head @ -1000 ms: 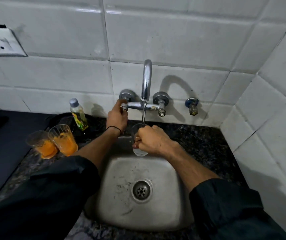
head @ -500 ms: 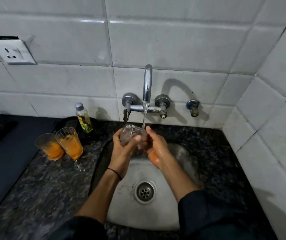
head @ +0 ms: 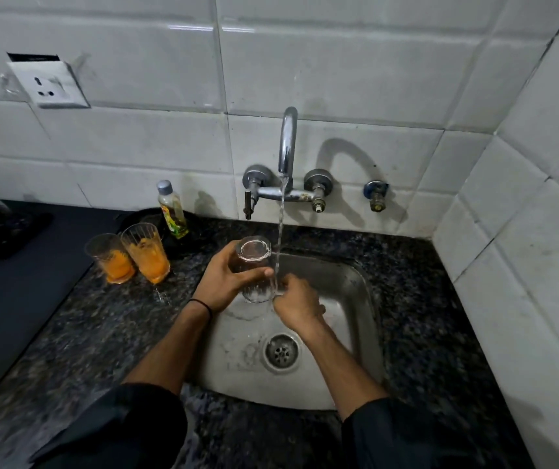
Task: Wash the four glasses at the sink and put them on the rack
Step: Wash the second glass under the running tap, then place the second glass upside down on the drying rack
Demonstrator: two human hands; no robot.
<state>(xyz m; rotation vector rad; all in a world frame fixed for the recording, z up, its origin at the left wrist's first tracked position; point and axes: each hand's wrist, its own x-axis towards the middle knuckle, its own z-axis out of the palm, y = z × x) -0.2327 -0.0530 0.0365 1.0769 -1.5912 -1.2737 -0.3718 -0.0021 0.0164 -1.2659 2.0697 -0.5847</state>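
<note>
- Rinsing step: the clear glass (head: pixel 254 269) is best tilted so the water stream (head: pixel 280 225) from the tap (head: pixel 287 140) runs inside it, not past its rim.
- Left hand (head: pixel 227 279): fingers wrapped around the glass, holding it above the sink (head: pixel 355 286), bottom end facing up.
- Right hand (head: pixel 296 304): fingers curled loosely under the stream, just beside the glass; contact cannot be told.
- Two juice-stained glasses (head: pixel 132 257) wait on the worktop (head: pixel 102 326), left of the sink.

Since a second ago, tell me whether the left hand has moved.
Yes. The left hand left the tap handle and dropped toward the sink, where it now holds the glass.
</note>
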